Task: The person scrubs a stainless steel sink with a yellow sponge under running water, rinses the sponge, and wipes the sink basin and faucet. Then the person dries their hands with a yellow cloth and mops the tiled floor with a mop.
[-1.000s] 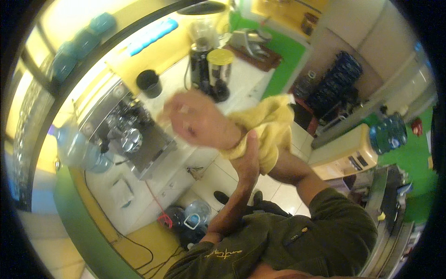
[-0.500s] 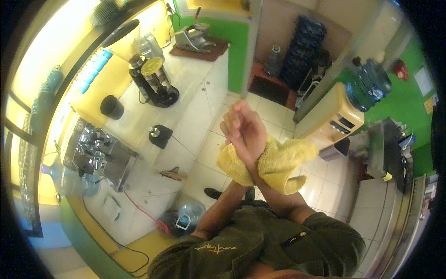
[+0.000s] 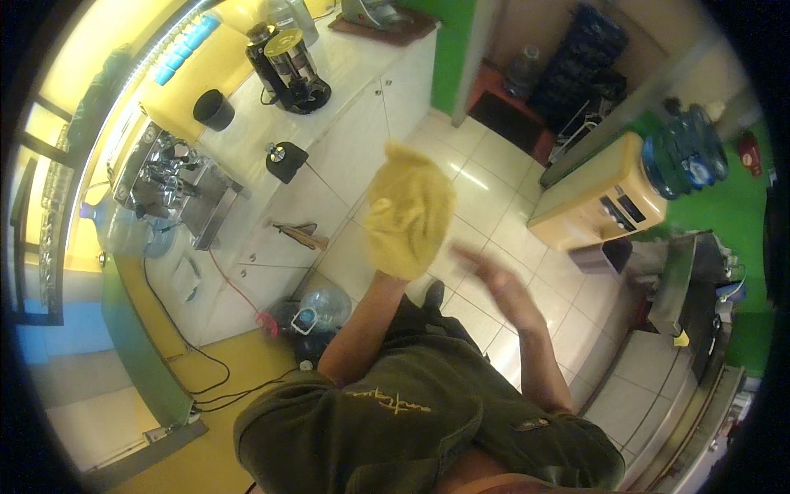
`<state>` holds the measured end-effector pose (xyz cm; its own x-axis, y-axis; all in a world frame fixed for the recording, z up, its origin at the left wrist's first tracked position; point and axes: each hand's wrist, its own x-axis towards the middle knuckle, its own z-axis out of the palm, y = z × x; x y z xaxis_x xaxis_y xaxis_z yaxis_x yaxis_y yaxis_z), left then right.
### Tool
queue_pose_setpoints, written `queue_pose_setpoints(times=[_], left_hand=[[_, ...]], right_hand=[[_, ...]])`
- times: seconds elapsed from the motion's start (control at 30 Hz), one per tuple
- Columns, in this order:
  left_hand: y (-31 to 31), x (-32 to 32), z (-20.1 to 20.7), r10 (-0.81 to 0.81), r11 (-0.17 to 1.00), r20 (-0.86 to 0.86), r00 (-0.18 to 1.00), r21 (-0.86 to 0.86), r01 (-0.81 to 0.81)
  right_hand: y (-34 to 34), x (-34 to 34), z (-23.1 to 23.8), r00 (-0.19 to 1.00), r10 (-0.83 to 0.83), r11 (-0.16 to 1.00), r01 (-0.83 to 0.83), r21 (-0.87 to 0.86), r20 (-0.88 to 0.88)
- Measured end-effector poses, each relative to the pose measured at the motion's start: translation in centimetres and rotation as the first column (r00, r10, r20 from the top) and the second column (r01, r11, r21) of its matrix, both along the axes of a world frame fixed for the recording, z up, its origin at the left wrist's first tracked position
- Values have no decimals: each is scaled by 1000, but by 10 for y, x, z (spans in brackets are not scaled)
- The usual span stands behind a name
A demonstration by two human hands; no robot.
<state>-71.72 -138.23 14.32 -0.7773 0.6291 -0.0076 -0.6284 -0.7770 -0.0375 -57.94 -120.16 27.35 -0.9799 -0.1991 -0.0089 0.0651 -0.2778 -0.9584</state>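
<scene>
A yellow terry cloth covers my left hand from the wrist up, in front of my body, and is carried by it. The fingers are hidden beneath the fabric. To the right of the cloth and apart from it is my right hand, blurred by motion. Its fingers look stretched out, and nothing shows in it.
On the left counter stand a coffee grinder, a black cup and an espresso machine. Water jugs sit on the floor below. A water dispenser stands at right, near a sink unit.
My right hand has come away from the cloth and moved right and down. The cloth, earlier around my right wrist, now covers only my left hand. The view has shifted.
</scene>
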Motion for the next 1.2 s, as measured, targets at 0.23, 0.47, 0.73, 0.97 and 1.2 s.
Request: queue_pose_setpoints(times=[0.23, 0.47, 0.73, 0.97, 1.2], left_hand=[[81, 30, -14, -150, 967, -301, 942, -242, 77], [36, 23, 1, -572, 459, -477, 667, -861, -222], [-33, -40, 195, -985, 119, 14, -172, -667, -736], [-51, -50, 204, -953, 298, -88, -291, -460, -836], [-51, -40, 187, -926, 377, -139, -351, -321, -869]], right_hand=[[-22, -71, -37, 698, -701, 634, 704, -320, 148], [-57, -91, -87, 748, -562, 699, 658, -282, 353], [-117, -118, -104, 777, -499, 545, 625, -559, 383], [-100, -138, -112, 774, -493, 428, 613, -663, 397], [-124, -128, -134, 754, -401, 345, 650, -677, 520]])
